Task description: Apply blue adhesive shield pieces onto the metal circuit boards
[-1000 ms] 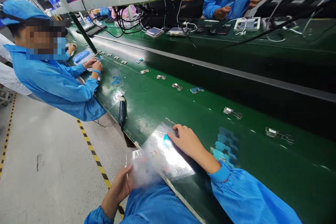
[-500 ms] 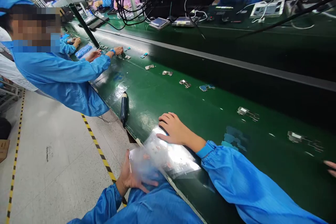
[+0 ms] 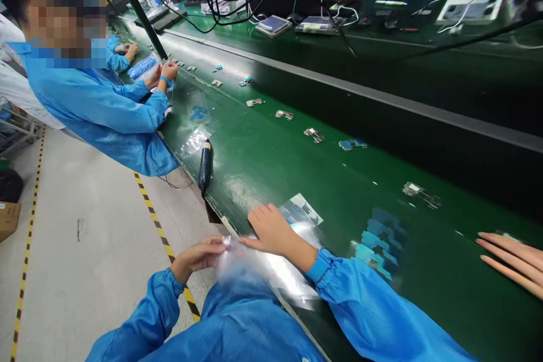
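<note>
Though blurred beyond reading, clear bag (image 3: 233,264) in pinch of left hand (image 3: 198,257), grip of right hand (image 3: 272,232) unclear

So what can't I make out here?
All in the head view:
Clear plastic at the left hand: blurred, edges unclear.
Whatever lies under the right hand: hidden by that hand.
Another person's hand: wrist cut off by the right edge.
Far metal part: too small for detail.

Before you, a green bench (image 3: 263,153) carries small metal parts (image 3: 314,135), a dark handheld tool (image 3: 205,167), blue pieces (image 3: 376,242) and glossy clear plastic (image 3: 291,276).
</note>
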The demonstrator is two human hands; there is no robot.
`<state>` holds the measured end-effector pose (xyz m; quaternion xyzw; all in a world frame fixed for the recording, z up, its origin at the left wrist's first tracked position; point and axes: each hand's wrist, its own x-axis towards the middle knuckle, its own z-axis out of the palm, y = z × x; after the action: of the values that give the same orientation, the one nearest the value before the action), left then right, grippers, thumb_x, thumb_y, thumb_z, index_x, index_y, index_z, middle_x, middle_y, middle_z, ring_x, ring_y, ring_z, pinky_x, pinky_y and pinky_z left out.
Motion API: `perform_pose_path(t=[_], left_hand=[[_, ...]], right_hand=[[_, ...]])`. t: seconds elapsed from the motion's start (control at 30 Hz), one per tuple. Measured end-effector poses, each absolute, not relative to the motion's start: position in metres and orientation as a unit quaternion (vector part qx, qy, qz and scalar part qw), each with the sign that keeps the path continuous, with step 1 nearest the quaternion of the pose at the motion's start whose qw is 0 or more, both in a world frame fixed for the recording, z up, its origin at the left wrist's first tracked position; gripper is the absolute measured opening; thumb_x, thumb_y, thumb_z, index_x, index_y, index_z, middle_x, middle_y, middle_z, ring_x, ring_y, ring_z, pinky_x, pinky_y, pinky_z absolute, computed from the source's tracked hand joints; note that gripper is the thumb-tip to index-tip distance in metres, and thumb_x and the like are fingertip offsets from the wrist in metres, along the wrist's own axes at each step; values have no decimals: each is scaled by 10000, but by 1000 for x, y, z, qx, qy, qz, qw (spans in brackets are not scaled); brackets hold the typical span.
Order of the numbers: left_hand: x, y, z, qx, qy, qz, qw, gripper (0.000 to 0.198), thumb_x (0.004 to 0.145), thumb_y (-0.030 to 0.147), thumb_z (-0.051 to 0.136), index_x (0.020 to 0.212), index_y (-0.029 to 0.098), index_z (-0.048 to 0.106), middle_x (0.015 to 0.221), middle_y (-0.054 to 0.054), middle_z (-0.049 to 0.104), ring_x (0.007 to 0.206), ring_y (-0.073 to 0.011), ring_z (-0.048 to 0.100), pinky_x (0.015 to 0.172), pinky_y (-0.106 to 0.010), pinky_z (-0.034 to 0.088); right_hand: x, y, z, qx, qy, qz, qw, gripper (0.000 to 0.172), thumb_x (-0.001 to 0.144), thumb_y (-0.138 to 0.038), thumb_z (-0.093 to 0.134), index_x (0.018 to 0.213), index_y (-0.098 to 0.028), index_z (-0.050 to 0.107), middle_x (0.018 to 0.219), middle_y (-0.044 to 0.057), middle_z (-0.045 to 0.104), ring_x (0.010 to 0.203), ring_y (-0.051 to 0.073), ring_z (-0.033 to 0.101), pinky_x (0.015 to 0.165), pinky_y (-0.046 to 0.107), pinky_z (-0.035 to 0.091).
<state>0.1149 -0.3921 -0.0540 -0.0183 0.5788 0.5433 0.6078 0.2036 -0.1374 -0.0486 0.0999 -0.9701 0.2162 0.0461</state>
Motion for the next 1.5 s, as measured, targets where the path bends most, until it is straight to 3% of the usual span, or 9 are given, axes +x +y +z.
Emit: perform_pose_path(t=[0.17,0.37,0.57,0.73,0.87,1.07,1.2,1.33,1.5], left_hand=[[141,-391,-44,54,665,529,526,406,662,461,883,741,133,657,597,11,594,525,-97,500,516,-195,361],[153,-394,-8,168,748,487,418,269,802,410,788,737,152,744,684,-27,686,664,-146,581,623,-224,421],[143,-367,31,355,820,414,172,197,927,261,630,1024,247,800,979,-57,805,883,-223,753,797,-289,559],[114,-310,29,353,814,461,2,160,894,258,672,1010,210,771,996,-54,794,916,-202,744,895,-316,568],[98,-279,-6,358,790,497,20,185,871,274,691,1027,184,735,1022,-73,783,967,-216,740,941,-358,571],[60,-288,-48,384,744,526,153,937,716,331,873,1524,270,402,1504,-112,550,1430,-319,475,1237,-508,317],[30,-279,-44,401,699,529,266,1149,652,371,922,1596,273,275,1642,-136,345,1530,-356,295,1274,-519,217],[19,-247,-37,378,623,606,320,1151,534,356,979,1529,241,412,1582,-163,440,1479,-376,390,1253,-504,271],[21,-212,-42,337,600,656,310,755,675,460,885,1311,196,576,1130,-122,746,1072,-291,717,981,-425,534]], right_hand=[[210,-138,-50,117,-961,250,8,722,832,-885,395,809,-230,696,727,103,688,688,211,625,690,366,415],[213,-112,-31,182,-928,316,-77,677,595,-966,515,540,-305,646,418,-10,511,410,142,482,518,329,382],[231,-72,50,116,-961,249,-24,301,902,-469,523,658,-349,652,533,62,604,469,160,535,537,374,345],[232,-59,97,-35,-995,73,-56,272,918,-146,446,925,-261,692,803,113,731,707,255,680,634,379,393],[226,-60,86,-101,-989,26,-102,312,885,-49,463,1041,-176,701,914,161,755,819,291,720,637,345,403],[226,-30,83,-110,-986,59,-114,230,904,-117,490,930,-170,713,894,136,762,812,267,724,591,299,357],[225,-6,108,-77,-984,101,-125,196,878,-134,527,874,-206,709,865,47,769,796,192,710,600,260,369],[224,-3,124,-77,-984,94,-132,215,843,-107,531,859,-201,724,820,52,764,775,202,711,586,266,361],[230,-19,123,-115,-985,32,-124,286,863,-48,471,917,-147,734,889,155,760,838,307,734,593,319,349]])
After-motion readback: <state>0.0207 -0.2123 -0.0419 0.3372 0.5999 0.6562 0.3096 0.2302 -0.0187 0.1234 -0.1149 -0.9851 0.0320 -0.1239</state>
